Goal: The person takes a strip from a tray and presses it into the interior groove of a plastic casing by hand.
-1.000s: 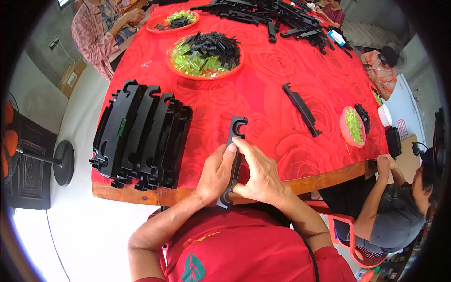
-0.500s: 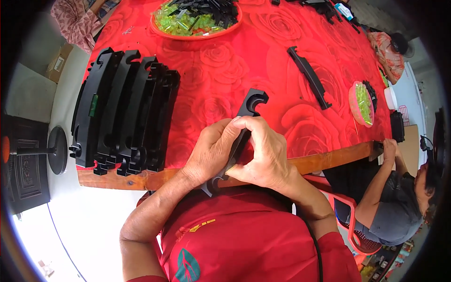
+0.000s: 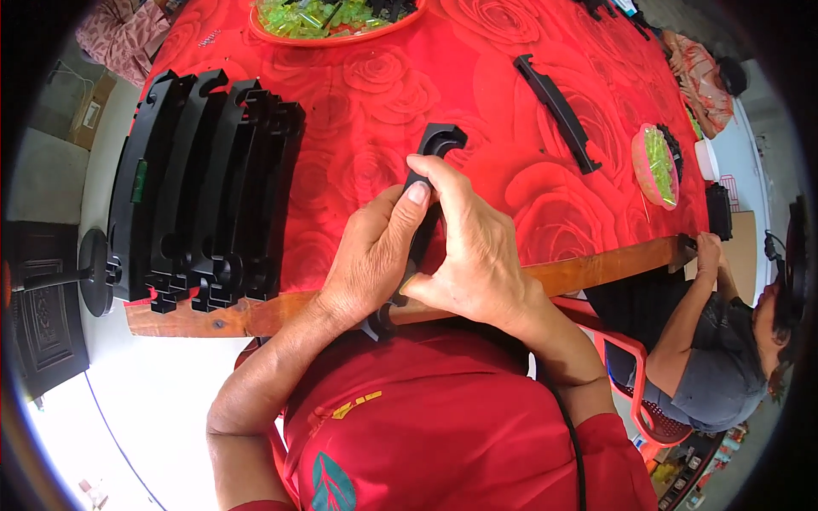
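A long black plastic strip (image 3: 443, 136) with a hooked notch at each end is tilted between my hands at the table's near edge. My left hand (image 3: 362, 255) is closed round its middle, thumb lying on top. With index finger near the upper end and thumb lower down, my right hand (image 3: 477, 251) grips the same strip; its other fingers are partly hidden. The lower end points toward my red shirt. Left of my hands, several similar black strips (image 3: 192, 183) stand side by side, one bearing a small green piece (image 3: 139, 180).
A single black strip (image 3: 558, 115) lies on the red rose-patterned cloth. Far off is an orange basin (image 3: 341, 40) of clear green and black pieces. A small pink basket (image 3: 641, 183) holds green pieces at right. Another person (image 3: 711, 358) sits at the wooden table edge (image 3: 605, 272).
My right index finger has stretched up along the strip, and my left thumb has shifted on it. The view has tilted slightly, so things on the table appear higher and further left.
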A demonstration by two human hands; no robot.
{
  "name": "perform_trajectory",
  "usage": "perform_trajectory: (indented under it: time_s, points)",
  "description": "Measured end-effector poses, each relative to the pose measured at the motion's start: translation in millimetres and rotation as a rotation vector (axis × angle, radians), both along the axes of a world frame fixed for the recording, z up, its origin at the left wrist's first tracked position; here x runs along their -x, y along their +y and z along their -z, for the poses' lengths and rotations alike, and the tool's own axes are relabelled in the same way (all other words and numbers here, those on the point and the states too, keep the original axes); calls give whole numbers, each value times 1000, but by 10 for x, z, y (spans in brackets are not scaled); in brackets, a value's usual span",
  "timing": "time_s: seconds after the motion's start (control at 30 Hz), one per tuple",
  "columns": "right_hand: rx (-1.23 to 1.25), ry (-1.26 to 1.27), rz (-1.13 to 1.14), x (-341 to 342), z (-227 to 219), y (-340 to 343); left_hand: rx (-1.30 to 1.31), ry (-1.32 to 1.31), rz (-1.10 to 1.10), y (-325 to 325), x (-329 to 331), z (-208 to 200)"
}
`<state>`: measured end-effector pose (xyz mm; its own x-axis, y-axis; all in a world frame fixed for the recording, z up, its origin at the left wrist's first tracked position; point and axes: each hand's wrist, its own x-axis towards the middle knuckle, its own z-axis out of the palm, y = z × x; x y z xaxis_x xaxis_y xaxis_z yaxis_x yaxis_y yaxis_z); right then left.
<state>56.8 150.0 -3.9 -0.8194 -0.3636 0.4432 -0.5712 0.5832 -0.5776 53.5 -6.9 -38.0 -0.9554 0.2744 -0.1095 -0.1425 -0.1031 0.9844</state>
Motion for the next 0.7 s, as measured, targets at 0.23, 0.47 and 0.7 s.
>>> perform_trajectory:
  time_s: [0.23, 0.47, 0.7]
  points:
    - [11, 62, -30, -41, 8, 18, -50, -61, 76, -46, -6, -39]
    - [18, 29, -45, -76, -5, 63, -120, -93, 120, -31, -33, -62]
    - [42, 9, -37, -96, -41, 75, -144, -151, 132, -44, 12, -62]
